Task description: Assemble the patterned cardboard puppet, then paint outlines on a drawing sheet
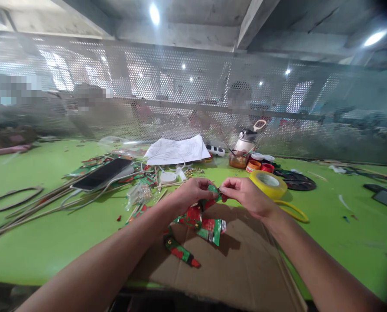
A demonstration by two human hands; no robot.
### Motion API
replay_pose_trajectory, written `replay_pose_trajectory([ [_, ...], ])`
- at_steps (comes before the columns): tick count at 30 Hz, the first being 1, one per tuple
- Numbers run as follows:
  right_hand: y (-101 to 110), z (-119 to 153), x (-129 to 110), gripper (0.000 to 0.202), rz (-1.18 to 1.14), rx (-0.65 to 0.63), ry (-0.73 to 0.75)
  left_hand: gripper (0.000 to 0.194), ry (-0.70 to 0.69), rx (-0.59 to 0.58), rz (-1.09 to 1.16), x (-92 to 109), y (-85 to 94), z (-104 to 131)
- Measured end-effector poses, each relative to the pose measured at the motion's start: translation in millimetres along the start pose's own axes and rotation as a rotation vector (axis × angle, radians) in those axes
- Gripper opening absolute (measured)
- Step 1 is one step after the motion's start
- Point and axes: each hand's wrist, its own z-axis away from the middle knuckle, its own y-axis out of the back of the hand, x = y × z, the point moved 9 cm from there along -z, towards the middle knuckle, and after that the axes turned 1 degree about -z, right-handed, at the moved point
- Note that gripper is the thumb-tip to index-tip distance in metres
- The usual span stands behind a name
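Note:
A red and green jointed figure (193,216) with small gold-coloured fasteners lies partly over a brown cardboard sheet (239,268). My left hand (196,193) is closed on a green and red upper piece of it, thumb and fingers pinching. Close beside it on the right, my right hand (242,195) pinches a small dark red bit at the end of that same piece. One limb with a red tip (182,253) rests on the cardboard, pointing toward the front. My left hand and forearm hide part of the figure.
Yellow tape (268,184) and a yellow ring (292,211) lie right of my hands. Behind are white papers (177,149), paint jars (253,166) and a bottle (246,141). A phone (102,174), cable, sticks and a bag of beads (139,195) lie left.

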Motion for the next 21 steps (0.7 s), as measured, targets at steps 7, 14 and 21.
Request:
replay_pose_trajectory([
  [7,6,-2,11,0.026,-0.188,0.041,-0.092,0.02,-0.009,0.069,0.007,-9,6.2,-3],
  [14,2,-3,23,0.03,-0.277,0.038,-0.182,0.015,-0.031,0.094,-0.029,-5,5.2,-3],
  [21,3,-5,28,0.036,-0.239,0.074,-0.175,0.011,-0.065,0.103,-0.121,1,0.5,-2],
])
